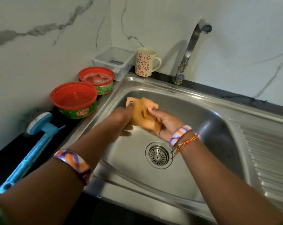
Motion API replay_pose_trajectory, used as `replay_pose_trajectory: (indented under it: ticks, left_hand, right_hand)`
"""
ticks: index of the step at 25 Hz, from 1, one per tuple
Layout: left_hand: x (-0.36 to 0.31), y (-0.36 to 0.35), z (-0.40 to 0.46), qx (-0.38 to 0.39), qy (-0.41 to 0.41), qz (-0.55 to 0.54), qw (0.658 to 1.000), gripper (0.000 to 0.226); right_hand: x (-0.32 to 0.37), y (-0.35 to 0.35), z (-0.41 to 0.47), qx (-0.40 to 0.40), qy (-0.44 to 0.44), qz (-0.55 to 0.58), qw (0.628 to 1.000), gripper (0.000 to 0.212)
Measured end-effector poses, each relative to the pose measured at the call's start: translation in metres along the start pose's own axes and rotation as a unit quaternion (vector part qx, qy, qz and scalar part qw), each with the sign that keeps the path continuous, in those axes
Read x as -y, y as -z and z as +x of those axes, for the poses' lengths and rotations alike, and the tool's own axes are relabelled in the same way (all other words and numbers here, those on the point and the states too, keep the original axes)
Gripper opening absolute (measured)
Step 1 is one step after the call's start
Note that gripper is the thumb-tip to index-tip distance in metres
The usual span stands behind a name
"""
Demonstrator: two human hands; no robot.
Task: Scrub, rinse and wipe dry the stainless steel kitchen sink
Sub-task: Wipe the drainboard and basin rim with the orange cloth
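Sink [194, 101], stainless steel, lies directly below both hands, its basin looking rinsed and free of suds, which suggests the task has reached the wipe-dry step. Its ribbed drainboard [267, 156] runs off beyond the right wrist, and the tap [188, 51] stands past the right hand with no water visibly running, as drying would need.

Held over the basin between the two hands is an orange cloth [142, 116], spread partly flat and partly bunched. I judge it is being opened or refolded into a pad before it goes down on the steel. The left hand [123, 122] pinches the cloth's near left edge, one finger lying along its upper corner; the right hand [166, 125] has its fingers curled round the crumpled right side. So the hands are close together, both clamped on the cloth, above the metal and not touching it.

Left of the left forearm, a blue-handled scrub brush [30, 143] lies on the dark counter, set aside as if scrubbing is finished. Beyond the left hand sit two red tubs [74, 99], one holding water, the other foamy, parked clear of the basin. Farther back stand a clear plastic box [113, 60] and a patterned mug [145, 62]. Below the right wrist is the drain strainer [158, 155].
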State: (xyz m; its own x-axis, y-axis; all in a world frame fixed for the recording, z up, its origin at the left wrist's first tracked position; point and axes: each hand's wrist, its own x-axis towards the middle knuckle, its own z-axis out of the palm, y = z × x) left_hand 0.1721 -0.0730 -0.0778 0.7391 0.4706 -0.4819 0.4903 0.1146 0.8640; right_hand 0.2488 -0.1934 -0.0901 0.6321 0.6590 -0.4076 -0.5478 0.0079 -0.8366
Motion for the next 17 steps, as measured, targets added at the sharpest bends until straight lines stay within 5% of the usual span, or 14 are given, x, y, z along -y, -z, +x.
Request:
replay_pose_trajectory:
  ticks: [7,11,14,17]
  left_hand:
    - [-0.002,-0.007,-0.035,0.122,0.057,-0.152,0.979,0.072]
    - [-0.011,-0.023,-0.059,0.093,0.053,-0.252,0.962,0.054]
    - [-0.008,-0.027,-0.083,0.127,0.049,-0.248,0.959,0.038]
    - [-0.006,-0.03,-0.099,0.139,0.034,-0.278,0.95,0.034]
  right_hand:
    - [0.011,-0.007,-0.031,-0.084,0.089,-0.08,0.989,0.011]
    - [0.019,0.003,-0.066,-0.045,0.09,-0.13,0.986,0.004]
    - [0.022,0.019,-0.09,0.023,0.045,-0.089,0.995,0.032]
    - [0.032,0.038,-0.116,0.078,0.048,-0.047,0.995,0.035]
